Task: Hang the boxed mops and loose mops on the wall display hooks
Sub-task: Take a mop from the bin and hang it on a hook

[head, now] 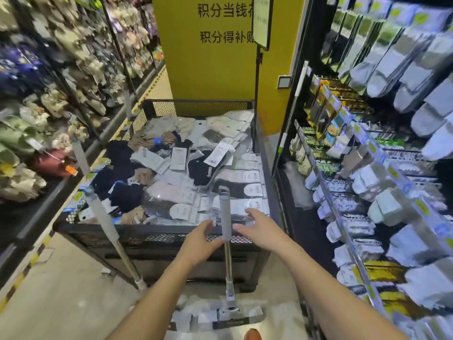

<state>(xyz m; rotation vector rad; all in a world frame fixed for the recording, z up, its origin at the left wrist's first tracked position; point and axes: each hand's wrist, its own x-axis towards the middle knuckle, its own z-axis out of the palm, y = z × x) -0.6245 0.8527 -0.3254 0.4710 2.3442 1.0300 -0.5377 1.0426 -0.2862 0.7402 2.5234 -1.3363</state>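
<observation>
Mop (224, 212): stands upright against the front of the mesh bin (147, 235), with its flat head on the floor and its hanging loop on top.
Left hand (204, 235): open, fingers relaxed, just left of the grey sleeve; whether it touches cannot be told.
Right hand (255, 225): open and spread just right of the sleeve, holding nothing.
Handling: probably light, with a stiff pole. The head is likely the heavy end and may swing or pivot when lifted.
Where to hold: the grey sleeve looks grippier than the bare metal below. The loop should stay free.
Second mop (103, 217): leans on the bin's left corner.
</observation>
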